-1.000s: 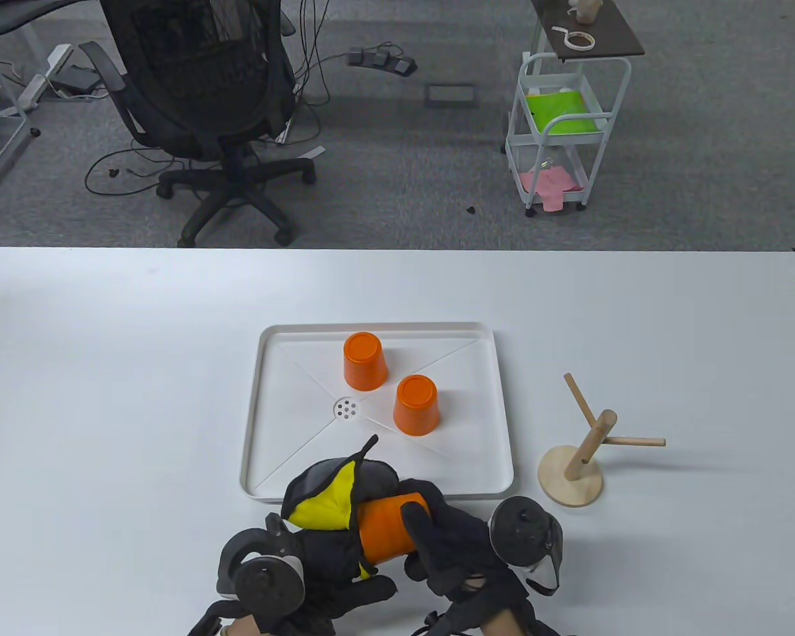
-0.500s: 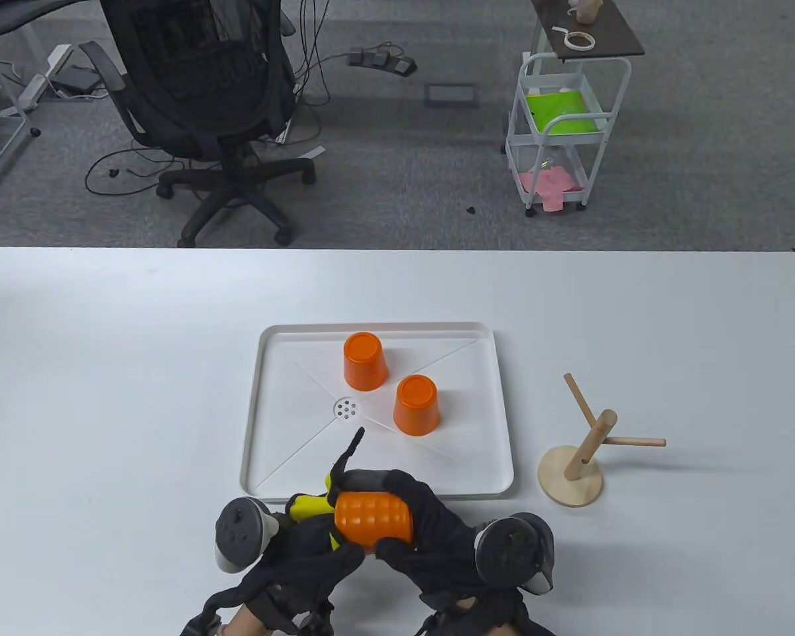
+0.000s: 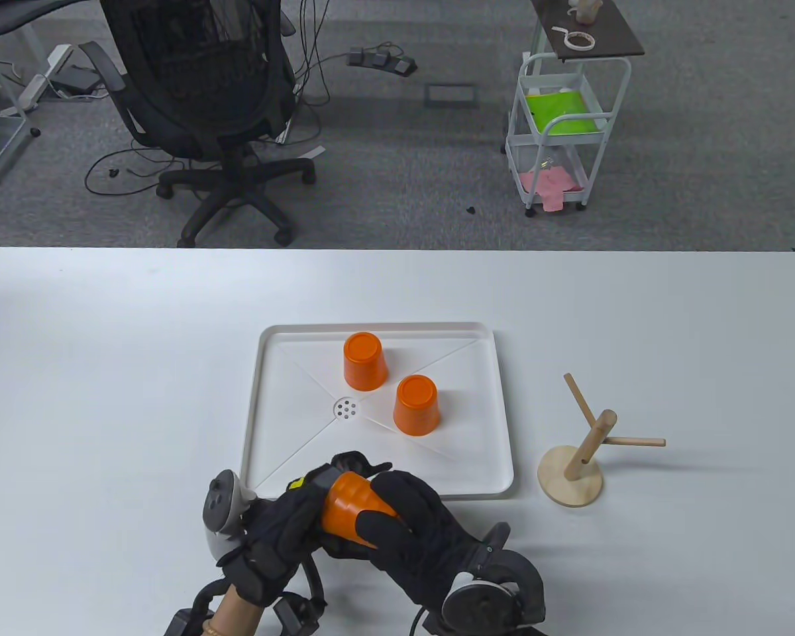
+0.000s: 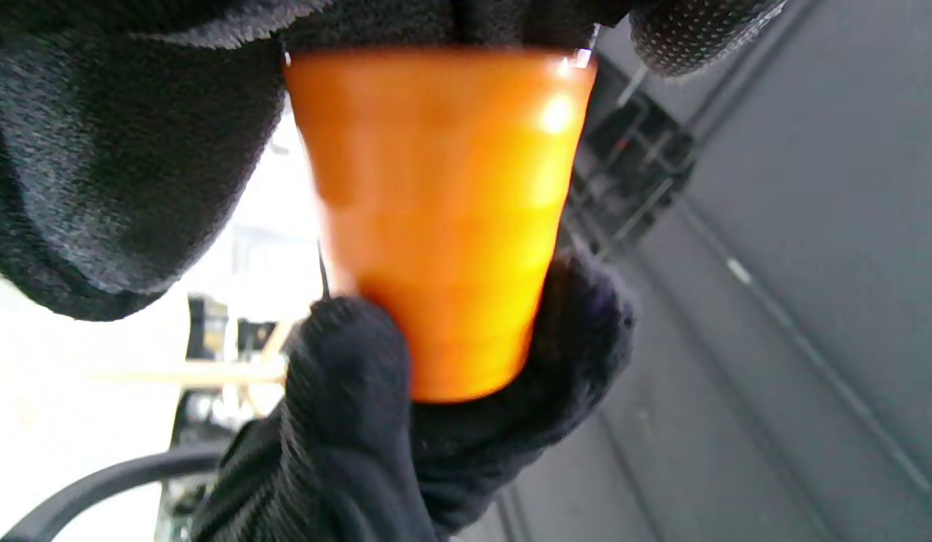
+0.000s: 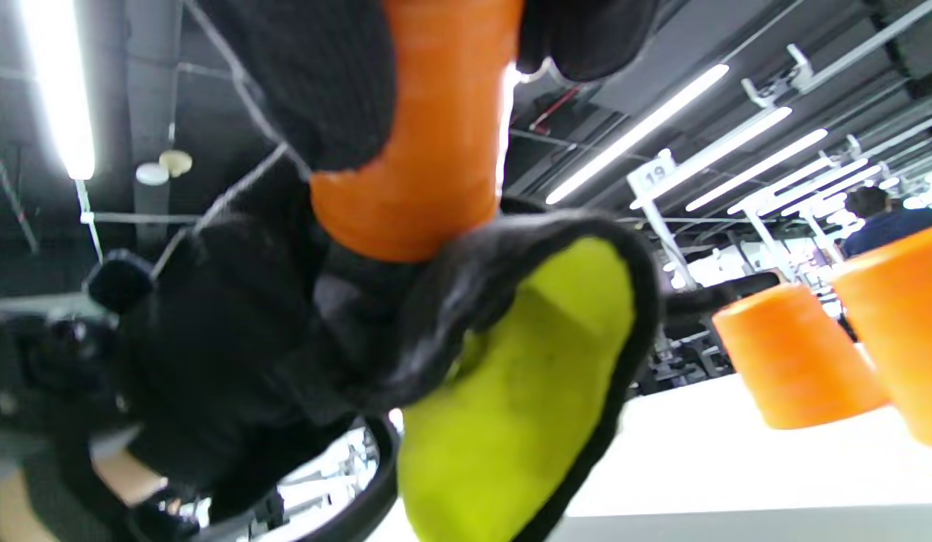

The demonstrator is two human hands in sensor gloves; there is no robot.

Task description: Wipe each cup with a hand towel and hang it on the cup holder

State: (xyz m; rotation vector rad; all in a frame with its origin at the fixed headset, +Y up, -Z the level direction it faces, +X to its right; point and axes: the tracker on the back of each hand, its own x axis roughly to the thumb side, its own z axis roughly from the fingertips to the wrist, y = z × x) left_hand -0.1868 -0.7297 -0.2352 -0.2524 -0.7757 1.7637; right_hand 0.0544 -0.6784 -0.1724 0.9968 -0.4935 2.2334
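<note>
On the white bench we see a shallow white drain tray containing two orange cups, both standing upside down: the rear cup near the tray's far side and the front cup just right of the perforated drain at its centre. At the tray's near edge we see a third orange cup held off the surface between both gloved hands. The right hand grips this cup, its fingers curled over the ribbed wall and round the cup's base. The left hand is curled against the cup's mouth end and holds the hand towel, black outside with a yellow-green face; in the table view only a small yellow edge of it shows, while the right wrist view shows it bunched below the cup's rim. The wooden cup holder, a round base with a leaning post and two bare pegs, stands on the bench right of the tray, apart from it.
</note>
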